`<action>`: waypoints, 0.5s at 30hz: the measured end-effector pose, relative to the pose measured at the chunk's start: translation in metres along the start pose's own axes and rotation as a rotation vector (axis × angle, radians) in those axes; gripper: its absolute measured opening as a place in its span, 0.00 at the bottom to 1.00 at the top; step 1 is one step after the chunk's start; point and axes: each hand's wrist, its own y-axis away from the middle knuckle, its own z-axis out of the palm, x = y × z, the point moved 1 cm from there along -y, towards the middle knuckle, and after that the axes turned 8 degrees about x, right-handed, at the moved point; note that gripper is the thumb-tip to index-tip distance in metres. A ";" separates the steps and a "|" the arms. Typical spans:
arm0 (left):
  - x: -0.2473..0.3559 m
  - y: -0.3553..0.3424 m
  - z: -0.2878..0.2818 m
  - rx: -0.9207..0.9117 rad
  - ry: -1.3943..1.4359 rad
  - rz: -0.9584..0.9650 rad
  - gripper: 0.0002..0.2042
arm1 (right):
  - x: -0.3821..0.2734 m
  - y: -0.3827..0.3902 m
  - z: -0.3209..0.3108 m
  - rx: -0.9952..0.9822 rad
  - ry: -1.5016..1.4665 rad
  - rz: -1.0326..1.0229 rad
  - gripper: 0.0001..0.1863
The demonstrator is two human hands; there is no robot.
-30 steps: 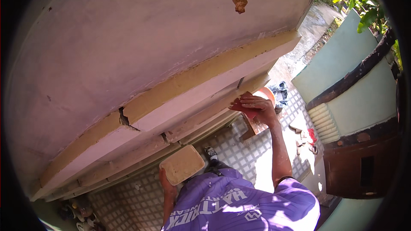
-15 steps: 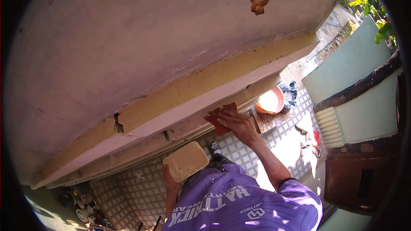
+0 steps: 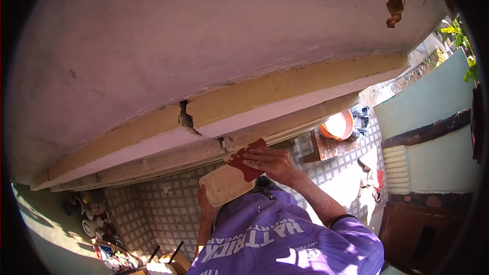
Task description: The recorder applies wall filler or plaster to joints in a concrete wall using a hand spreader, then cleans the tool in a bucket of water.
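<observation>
My left hand (image 3: pixel 205 202) grips the side of a shallow rectangular tub (image 3: pixel 230 192) in front of my purple shirt. Pale beige paste seems to coat its inside. My right hand (image 3: pixel 277 165) pinches a flat red spreader (image 3: pixel 250 169), with fingers laid along its face. Beige paste clings to the spreader's far edge. In the picture the spreader overlaps the tub's far right corner; whether the two touch, I cannot tell. Just beyond lies a long stepped ledge with a beige band (image 3: pixel 265 87), broken by a dark gap (image 3: pixel 186 115).
An orange bucket (image 3: pixel 350 125) with bright white contents stands on a wooden board (image 3: pixel 333 147) to the right. Dark sticks and a red item (image 3: pixel 379 178) lie on the checkered tiles. Assorted clutter (image 3: pixel 91 214) sits at the lower left. A dry leaf (image 3: pixel 394 11) hangs at the upper right.
My right hand has brought the spreader from beside the ledge back and left to the tub. The view has shifted, so the ledge's gap appears farther right. The tub stays in my left hand.
</observation>
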 end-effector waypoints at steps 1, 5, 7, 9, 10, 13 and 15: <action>0.002 0.000 -0.004 0.068 -0.021 -0.012 0.22 | 0.001 -0.003 0.001 0.054 0.004 0.014 0.27; 0.002 -0.006 -0.020 0.035 -0.011 0.045 0.22 | 0.001 -0.012 0.007 0.123 0.156 0.046 0.26; 0.001 -0.009 -0.029 0.055 0.028 -0.008 0.22 | -0.003 -0.014 0.011 0.075 0.218 0.056 0.26; 0.001 -0.011 -0.035 0.022 0.026 -0.008 0.22 | -0.010 -0.016 0.016 -0.001 0.049 0.013 0.26; 0.001 -0.011 -0.038 0.068 0.022 -0.015 0.22 | -0.016 -0.014 0.017 0.001 -0.043 -0.042 0.26; 0.002 -0.014 -0.047 0.095 -0.001 -0.050 0.22 | -0.017 -0.022 0.022 0.069 0.022 0.015 0.27; 0.004 -0.017 -0.051 0.000 0.054 -0.037 0.22 | -0.019 -0.023 0.025 0.044 0.185 0.133 0.27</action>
